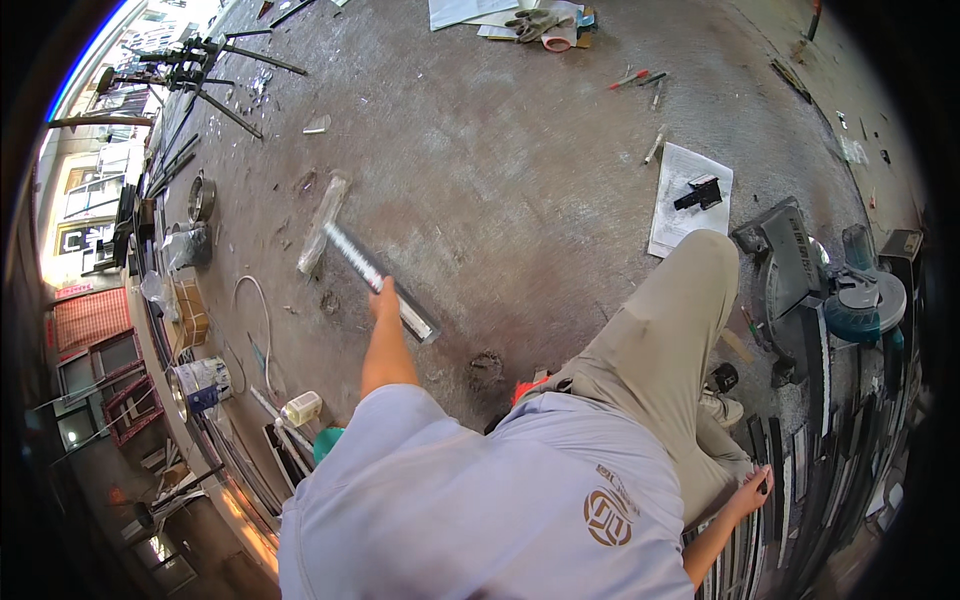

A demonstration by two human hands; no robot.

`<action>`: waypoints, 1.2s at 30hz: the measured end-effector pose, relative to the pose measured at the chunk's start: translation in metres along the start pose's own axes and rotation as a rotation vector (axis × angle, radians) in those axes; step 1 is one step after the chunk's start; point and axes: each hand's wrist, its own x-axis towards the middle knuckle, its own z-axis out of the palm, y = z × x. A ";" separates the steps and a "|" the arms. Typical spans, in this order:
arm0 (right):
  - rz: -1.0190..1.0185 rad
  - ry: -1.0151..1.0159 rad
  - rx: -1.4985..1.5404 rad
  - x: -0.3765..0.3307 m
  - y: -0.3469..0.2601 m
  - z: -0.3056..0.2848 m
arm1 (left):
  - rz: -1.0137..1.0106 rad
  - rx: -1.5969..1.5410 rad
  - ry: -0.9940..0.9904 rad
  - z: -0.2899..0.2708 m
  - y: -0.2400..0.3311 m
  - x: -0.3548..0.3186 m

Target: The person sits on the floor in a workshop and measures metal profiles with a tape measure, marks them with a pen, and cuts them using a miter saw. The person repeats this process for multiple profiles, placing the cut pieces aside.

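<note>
My left hand point(383, 300) is closed around a short length of grey metal profile point(355, 256), which has a bright shiny strip along it. The profile slants over the floor, and its upper end meets a clear-wrapped length of profile point(322, 225) lying there; whether they touch I cannot tell. Low at the right, my right hand point(748, 493) has its fingers curled around a small dark piece point(764, 487), too small to name. Beside that hand lie many long dark and pale metal strips point(800, 480).
A mitre saw point(860, 292) stands at the right. Left of it, a black clamp-like part point(698, 194) rests on a white paper sheet point(668, 228). Gloves point(540, 24) and papers lie at the far side. A metal stand point(205, 75), bucket point(200, 383) and hose point(262, 300) are on the left.
</note>
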 end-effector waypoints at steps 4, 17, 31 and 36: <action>-0.039 -0.065 0.001 0.010 0.019 -0.003 | 0.096 -0.203 -0.133 0.041 0.029 0.002; -0.168 -0.051 -0.059 -0.029 0.036 -0.018 | 0.033 0.652 -0.196 0.122 0.071 -0.029; -0.047 -0.701 -0.552 0.025 -0.043 0.178 | 1.127 0.176 -0.938 0.201 0.243 -0.371; -0.096 -0.652 -0.434 0.031 -0.057 0.223 | 1.539 0.451 -0.996 0.189 0.233 -0.498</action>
